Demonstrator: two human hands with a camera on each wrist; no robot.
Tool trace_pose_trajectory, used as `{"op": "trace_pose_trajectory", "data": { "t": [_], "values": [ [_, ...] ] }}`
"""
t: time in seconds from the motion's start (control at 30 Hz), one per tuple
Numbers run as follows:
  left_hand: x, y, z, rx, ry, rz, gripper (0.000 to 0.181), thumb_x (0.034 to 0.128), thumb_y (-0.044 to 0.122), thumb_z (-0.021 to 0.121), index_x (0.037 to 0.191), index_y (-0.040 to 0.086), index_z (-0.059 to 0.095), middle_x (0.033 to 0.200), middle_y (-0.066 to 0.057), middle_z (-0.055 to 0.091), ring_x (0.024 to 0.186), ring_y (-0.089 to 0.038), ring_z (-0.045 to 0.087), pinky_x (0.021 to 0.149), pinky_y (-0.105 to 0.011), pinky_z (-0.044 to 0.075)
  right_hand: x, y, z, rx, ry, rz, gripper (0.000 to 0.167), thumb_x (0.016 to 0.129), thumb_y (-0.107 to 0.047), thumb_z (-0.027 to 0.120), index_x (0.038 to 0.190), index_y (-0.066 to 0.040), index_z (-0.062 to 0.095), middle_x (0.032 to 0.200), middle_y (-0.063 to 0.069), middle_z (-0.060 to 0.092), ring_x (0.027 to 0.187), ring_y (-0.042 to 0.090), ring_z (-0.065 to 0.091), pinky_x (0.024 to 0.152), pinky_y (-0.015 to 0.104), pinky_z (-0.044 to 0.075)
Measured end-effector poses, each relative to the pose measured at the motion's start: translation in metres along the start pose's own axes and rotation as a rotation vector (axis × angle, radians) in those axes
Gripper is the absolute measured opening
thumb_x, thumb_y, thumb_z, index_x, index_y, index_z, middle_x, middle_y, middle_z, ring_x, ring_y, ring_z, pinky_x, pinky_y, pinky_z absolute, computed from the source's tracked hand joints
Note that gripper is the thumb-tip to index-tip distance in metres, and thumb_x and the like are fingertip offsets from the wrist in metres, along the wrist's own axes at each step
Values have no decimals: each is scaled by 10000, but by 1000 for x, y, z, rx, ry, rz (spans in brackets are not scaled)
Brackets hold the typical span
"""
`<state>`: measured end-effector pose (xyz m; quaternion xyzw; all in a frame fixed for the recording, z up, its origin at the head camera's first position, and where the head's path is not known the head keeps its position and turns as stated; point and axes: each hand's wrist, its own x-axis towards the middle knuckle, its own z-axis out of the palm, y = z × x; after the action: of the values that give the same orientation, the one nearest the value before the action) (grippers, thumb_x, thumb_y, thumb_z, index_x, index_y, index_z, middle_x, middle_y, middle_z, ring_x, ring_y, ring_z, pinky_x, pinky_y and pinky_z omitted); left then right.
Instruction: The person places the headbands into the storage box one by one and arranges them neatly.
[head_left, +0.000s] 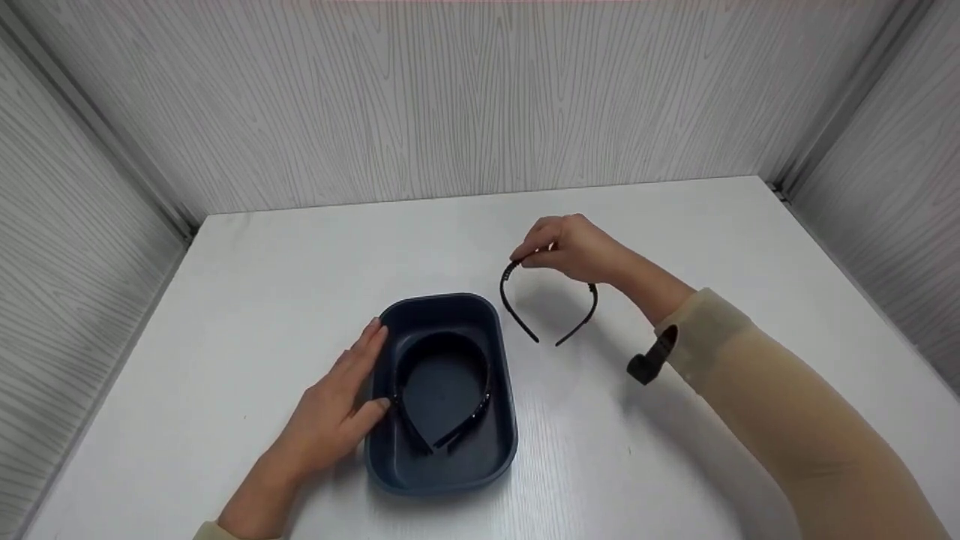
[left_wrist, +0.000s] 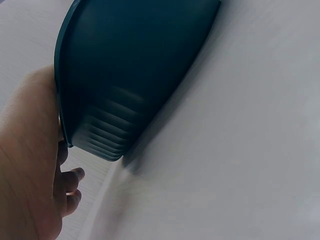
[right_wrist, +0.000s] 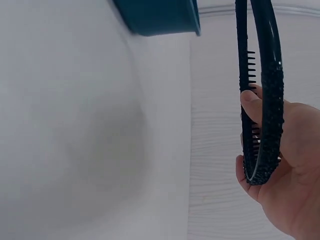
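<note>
In the head view, my left hand [head_left: 330, 412] rests along the left side of a dark blue plastic basin [head_left: 442, 487], thumb and fingertips touching its rim. The left wrist view shows the basin's ribbed outer wall [left_wrist: 110, 120] close to that hand [left_wrist: 30, 165]. Inside the basin lies a shiny black headband [head_left: 480, 409]; doubled ends suggest more than one, but I cannot tell. My right hand [head_left: 574, 244] pinches another black headband [head_left: 508, 300] by its top, ends downward, right of the basin. Its comb teeth and bumpy surface [right_wrist: 272, 105] show in the right wrist view.
The basin stands on a white table [head_left: 300, 262]. Pale wood-grain panels [head_left: 480, 97] enclose the back and both sides. A black strap with a small box [head_left: 649, 364] hangs at the right wrist over the sleeve.
</note>
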<state>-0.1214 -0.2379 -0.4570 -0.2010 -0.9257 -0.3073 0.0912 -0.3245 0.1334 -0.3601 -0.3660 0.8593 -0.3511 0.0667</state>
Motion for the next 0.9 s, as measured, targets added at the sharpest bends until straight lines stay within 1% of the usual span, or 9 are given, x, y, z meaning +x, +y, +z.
{"op": "trace_pose_trajectory", "data": {
  "t": [0.13, 0.3, 0.47, 0.53, 0.63, 0.77, 0.9],
  "values": [
    [0, 1, 1, 5, 0, -5, 862, 957, 195, 627, 1716, 209, 219, 1771, 49, 166, 1597, -177, 232, 1273, -217, 121, 3, -19, 2, -25, 16, -71, 189, 975, -109, 773, 1141, -154, 853, 1098, -2, 742, 972, 151, 682, 783, 305, 541],
    [0, 2, 1, 12, 11, 0, 863, 947, 190, 629, 1713, 192, 232, 1767, 36, 183, 1591, -183, 247, 1280, -249, 139, 7, -40, 13, -42, 11, -146, 191, 982, -123, 768, 1141, -185, 855, 1079, -25, 731, 964, 126, 677, 789, 326, 543],
    [-1, 2, 0, 7, 15, 5, 860, 947, 183, 638, 1710, 182, 242, 1766, 26, 191, 1593, -191, 246, 1284, -264, 147, 13, -55, 28, -51, -7, -213, 188, 988, -117, 759, 1147, -155, 852, 1074, -3, 728, 963, 132, 679, 793, 326, 545],
    [0, 1, -1, 12, 10, 1, 859, 951, 186, 638, 1711, 187, 238, 1767, 29, 187, 1594, -186, 242, 1285, -272, 154, 15, -60, 34, -60, -15, -229, 186, 990, -118, 757, 1148, -147, 851, 1074, 4, 726, 955, 135, 679, 787, 322, 544],
    [1, 0, -1, 18, 0, -2, 856, 957, 191, 634, 1713, 190, 232, 1770, 32, 183, 1594, -180, 243, 1293, -317, 177, 17, -66, 42, -76, -27, -247, 193, 989, -115, 757, 1157, -146, 847, 1072, 14, 723, 946, 140, 682, 786, 314, 546],
    [2, -1, -2, 17, -6, 4, 853, 960, 193, 632, 1713, 190, 232, 1770, 30, 181, 1594, -176, 242, 1296, -363, 195, 20, -70, 52, -89, -42, -262, 204, 989, -111, 756, 1169, -151, 844, 1071, 25, 723, 954, 142, 690, 811, 313, 562],
    [2, -1, -1, 14, -6, 7, 854, 960, 197, 635, 1713, 194, 233, 1770, 30, 182, 1594, -173, 240, 1291, -310, 170, 22, -73, 61, -92, -54, -277, 200, 991, -120, 754, 1168, -143, 844, 1071, 31, 726, 966, 149, 687, 836, 359, 584]
  ]
}}
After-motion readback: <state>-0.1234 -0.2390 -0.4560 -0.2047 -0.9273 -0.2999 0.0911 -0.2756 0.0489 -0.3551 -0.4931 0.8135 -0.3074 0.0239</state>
